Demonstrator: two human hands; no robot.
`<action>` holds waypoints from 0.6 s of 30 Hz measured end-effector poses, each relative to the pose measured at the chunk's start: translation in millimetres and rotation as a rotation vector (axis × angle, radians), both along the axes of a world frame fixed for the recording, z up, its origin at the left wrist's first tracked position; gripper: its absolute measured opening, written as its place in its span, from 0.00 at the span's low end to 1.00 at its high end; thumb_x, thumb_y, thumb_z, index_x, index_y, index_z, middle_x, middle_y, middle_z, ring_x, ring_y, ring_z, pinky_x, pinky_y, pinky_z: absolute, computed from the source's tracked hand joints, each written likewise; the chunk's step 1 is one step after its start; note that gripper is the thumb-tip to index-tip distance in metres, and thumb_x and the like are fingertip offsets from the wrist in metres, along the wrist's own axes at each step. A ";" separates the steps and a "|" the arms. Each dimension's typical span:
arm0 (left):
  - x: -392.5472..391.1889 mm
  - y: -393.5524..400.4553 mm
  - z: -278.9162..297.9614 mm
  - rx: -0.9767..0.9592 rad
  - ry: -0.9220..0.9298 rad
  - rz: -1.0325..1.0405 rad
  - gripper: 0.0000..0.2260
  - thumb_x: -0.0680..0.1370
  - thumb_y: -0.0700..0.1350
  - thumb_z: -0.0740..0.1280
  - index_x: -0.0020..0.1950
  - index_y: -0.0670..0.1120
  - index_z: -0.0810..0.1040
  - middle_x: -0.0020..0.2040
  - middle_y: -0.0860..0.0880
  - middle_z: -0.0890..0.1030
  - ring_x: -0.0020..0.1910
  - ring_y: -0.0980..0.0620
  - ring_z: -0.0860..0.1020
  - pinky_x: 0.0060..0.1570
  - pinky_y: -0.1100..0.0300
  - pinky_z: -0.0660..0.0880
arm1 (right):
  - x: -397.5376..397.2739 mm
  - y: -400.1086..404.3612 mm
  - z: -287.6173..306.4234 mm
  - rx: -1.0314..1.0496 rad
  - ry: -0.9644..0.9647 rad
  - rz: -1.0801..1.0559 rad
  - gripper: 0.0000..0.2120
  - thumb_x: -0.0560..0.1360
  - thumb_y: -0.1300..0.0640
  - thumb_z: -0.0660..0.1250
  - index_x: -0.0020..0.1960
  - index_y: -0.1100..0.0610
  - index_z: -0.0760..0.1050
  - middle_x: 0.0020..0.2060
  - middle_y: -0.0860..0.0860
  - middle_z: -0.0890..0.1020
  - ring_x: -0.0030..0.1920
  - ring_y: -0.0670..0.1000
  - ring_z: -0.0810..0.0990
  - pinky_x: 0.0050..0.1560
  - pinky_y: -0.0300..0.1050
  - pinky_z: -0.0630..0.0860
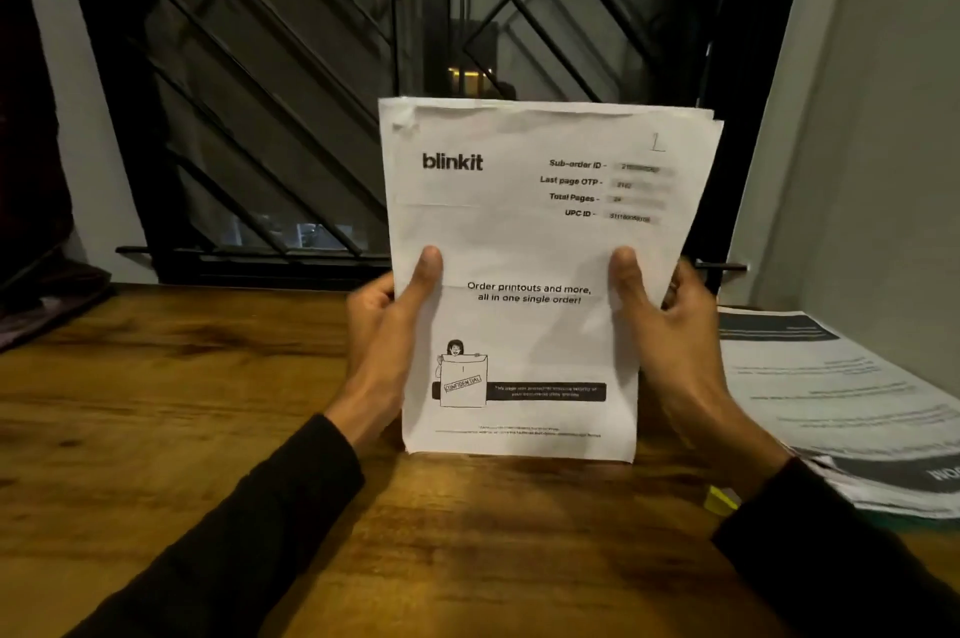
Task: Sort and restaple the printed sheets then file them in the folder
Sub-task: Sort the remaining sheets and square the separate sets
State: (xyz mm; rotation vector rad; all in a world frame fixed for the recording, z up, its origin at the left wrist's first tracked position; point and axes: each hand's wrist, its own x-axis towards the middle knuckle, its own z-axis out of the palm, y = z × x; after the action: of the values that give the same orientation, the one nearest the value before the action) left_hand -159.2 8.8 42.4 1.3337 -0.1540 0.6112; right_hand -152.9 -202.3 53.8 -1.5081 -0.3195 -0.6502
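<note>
Between the two hands, a stack of printed sheets (524, 274) stands upright, its bottom edge resting on the wooden bench (156, 403), front page facing the person. Left hand (382, 331) pinches the stack's left edge, thumb on the front, fingers hidden behind; right hand (670, 325) pinches the right edge the same way, thumb on the front, fingers curled behind the paper. Each grip is pressed onto the paper from both faces, not spread. Held upright like this, the pages can probably be squared against the bench so the edges line up before stapling; top edges look slightly uneven, several sheets peeking at the upper right corner. Front sheet is a cover page with a handwritten mark near the top right, likely a sort number. Just right of the right grip lies another pile of printed pages (841, 403), flat on the bench, apparently set aside. Below the right wrist a small yellow object (721, 500) peeks out; cannot tell what it is. No stapler or folder is plainly visible. Beyond the grips is a dark window grille (260, 92).
</note>
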 end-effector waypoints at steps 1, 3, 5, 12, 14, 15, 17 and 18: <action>-0.5 -1.4 -5.8 0.013 0.015 0.004 0.18 0.74 0.55 0.69 0.42 0.38 0.78 0.39 0.47 0.85 0.38 0.46 0.83 0.37 0.57 0.79 | 1.1 1.3 -9.8 -0.003 0.024 -0.012 0.24 0.73 0.41 0.65 0.65 0.51 0.72 0.54 0.43 0.82 0.54 0.44 0.82 0.52 0.42 0.81; -1.2 -4.7 -3.8 0.035 -0.018 0.015 0.31 0.73 0.61 0.70 0.44 0.29 0.74 0.42 0.37 0.83 0.38 0.41 0.80 0.39 0.51 0.78 | 6.2 4.8 -10.9 0.007 0.026 -0.035 0.24 0.74 0.40 0.64 0.65 0.51 0.73 0.54 0.43 0.82 0.54 0.44 0.82 0.51 0.40 0.81; -1.1 -6.6 10.1 0.049 -0.087 0.022 0.36 0.71 0.64 0.70 0.43 0.28 0.72 0.44 0.30 0.80 0.37 0.37 0.79 0.39 0.45 0.77 | 8.8 9.0 5.2 0.003 -0.010 -0.069 0.21 0.76 0.41 0.63 0.64 0.51 0.73 0.54 0.43 0.82 0.51 0.41 0.82 0.47 0.37 0.80; -1.1 -4.7 -9.1 0.095 -0.031 -0.030 0.11 0.75 0.49 0.68 0.38 0.43 0.78 0.33 0.53 0.84 0.32 0.57 0.83 0.31 0.66 0.76 | 12.6 9.7 -20.8 -0.076 0.090 -0.025 0.21 0.78 0.41 0.58 0.63 0.54 0.74 0.50 0.45 0.83 0.48 0.39 0.82 0.45 0.36 0.81; 2.3 -3.1 -20.9 0.073 0.023 -0.062 0.10 0.75 0.50 0.69 0.42 0.43 0.80 0.38 0.50 0.86 0.37 0.53 0.85 0.34 0.63 0.78 | 12.2 11.8 -35.7 -0.122 0.136 -0.034 0.19 0.77 0.41 0.59 0.58 0.53 0.76 0.48 0.46 0.84 0.48 0.41 0.83 0.52 0.46 0.81; 5.8 -2.1 -19.4 0.060 0.031 -0.061 0.09 0.75 0.50 0.69 0.44 0.44 0.81 0.40 0.50 0.87 0.39 0.52 0.85 0.35 0.62 0.79 | 13.9 12.7 -33.7 -0.116 0.136 -0.033 0.18 0.77 0.41 0.59 0.56 0.52 0.77 0.47 0.46 0.84 0.47 0.41 0.83 0.53 0.47 0.81; 11.3 -2.2 -8.2 0.028 0.005 -0.060 0.09 0.74 0.50 0.69 0.45 0.45 0.82 0.42 0.50 0.87 0.41 0.51 0.86 0.37 0.61 0.80 | 17.0 12.7 -18.9 -0.091 0.118 -0.017 0.18 0.78 0.42 0.58 0.56 0.54 0.77 0.46 0.46 0.84 0.46 0.41 0.83 0.49 0.41 0.81; 13.4 -2.9 -4.3 0.013 0.005 -0.063 0.08 0.75 0.50 0.69 0.45 0.46 0.82 0.42 0.50 0.87 0.41 0.51 0.86 0.37 0.61 0.80 | 18.4 11.6 -11.6 -0.080 0.117 -0.009 0.17 0.79 0.43 0.58 0.56 0.54 0.77 0.45 0.46 0.84 0.45 0.41 0.83 0.46 0.39 0.81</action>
State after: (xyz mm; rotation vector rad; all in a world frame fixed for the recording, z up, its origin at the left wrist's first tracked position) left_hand -145.9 5.9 38.1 1.3376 -0.1950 0.5545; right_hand -134.4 -190.7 42.2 -1.6176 -0.2513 -0.5591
